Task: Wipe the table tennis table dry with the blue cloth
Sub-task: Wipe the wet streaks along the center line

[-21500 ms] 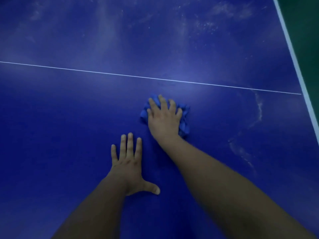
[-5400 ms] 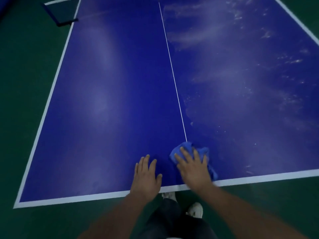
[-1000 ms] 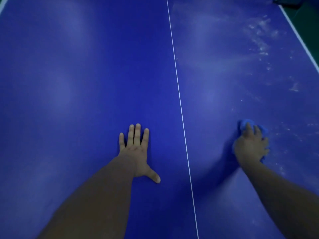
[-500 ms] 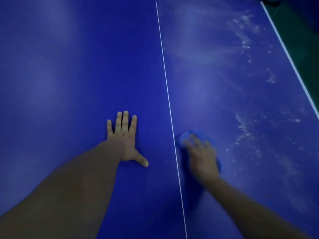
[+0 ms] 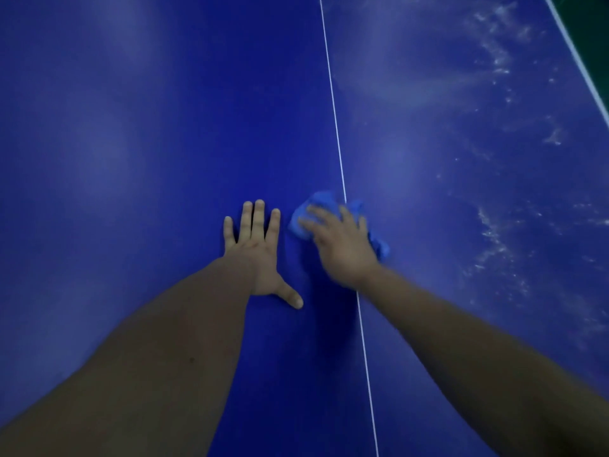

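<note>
The blue table tennis table point(image 5: 138, 153) fills the head view. A crumpled blue cloth point(image 5: 321, 201) lies on the white centre line point(image 5: 334, 113), pressed down by my right hand point(image 5: 342, 245) with spread fingers; the hand is motion-blurred and covers most of the cloth. My left hand point(image 5: 255, 255) rests flat on the table just left of the cloth, fingers straight, thumb out to the right. White wet streaks and droplets point(image 5: 494, 239) mark the table's right half.
The table's white right edge line point(image 5: 575, 54) runs down the top right corner, with green floor point(image 5: 593, 14) beyond it. The left half of the table looks smooth with soft light patches.
My right hand has swept the cloth leftward from the right half to the centre line, close to my left hand. The left hand has stayed flat in place.
</note>
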Available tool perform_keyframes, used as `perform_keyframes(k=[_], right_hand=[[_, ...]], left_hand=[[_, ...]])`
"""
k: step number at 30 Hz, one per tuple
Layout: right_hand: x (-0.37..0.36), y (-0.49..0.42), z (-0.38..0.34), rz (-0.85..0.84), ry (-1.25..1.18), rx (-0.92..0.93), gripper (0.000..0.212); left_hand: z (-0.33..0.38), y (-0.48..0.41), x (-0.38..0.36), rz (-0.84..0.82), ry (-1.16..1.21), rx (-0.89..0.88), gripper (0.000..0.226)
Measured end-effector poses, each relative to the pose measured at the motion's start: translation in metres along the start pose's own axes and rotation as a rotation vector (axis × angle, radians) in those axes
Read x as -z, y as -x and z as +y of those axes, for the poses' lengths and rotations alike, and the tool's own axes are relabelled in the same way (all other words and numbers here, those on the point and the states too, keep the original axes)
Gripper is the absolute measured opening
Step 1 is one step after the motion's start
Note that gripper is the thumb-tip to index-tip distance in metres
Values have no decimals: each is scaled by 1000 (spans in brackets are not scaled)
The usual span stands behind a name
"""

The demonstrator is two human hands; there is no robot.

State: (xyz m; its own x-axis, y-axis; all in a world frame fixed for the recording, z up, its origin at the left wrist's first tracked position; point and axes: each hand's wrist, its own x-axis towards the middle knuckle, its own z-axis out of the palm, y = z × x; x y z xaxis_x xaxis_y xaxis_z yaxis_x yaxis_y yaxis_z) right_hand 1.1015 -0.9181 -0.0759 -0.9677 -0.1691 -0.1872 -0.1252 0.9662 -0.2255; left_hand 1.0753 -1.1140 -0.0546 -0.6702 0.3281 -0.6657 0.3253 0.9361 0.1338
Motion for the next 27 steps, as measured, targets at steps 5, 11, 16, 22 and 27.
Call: perform_keyframes(k=[5, 11, 16, 22, 27], right_hand=[[-15, 131, 39, -37, 37, 286, 53], [7, 28, 36, 18, 13, -332, 50], [-25, 55, -63, -40, 19, 90, 50], [-61, 255, -73, -240, 137, 554, 61], [-34, 232, 26, -91, 173, 34, 58]], left_hand=[[-1, -1, 0, -10, -17, -10, 175], [-6, 4, 4, -15, 15, -59, 172], [-44, 34, -21, 165, 49, -260, 106], [-40, 106, -98, 362, 83, -317, 74], [3, 149, -147, 343, 93, -252, 69]])
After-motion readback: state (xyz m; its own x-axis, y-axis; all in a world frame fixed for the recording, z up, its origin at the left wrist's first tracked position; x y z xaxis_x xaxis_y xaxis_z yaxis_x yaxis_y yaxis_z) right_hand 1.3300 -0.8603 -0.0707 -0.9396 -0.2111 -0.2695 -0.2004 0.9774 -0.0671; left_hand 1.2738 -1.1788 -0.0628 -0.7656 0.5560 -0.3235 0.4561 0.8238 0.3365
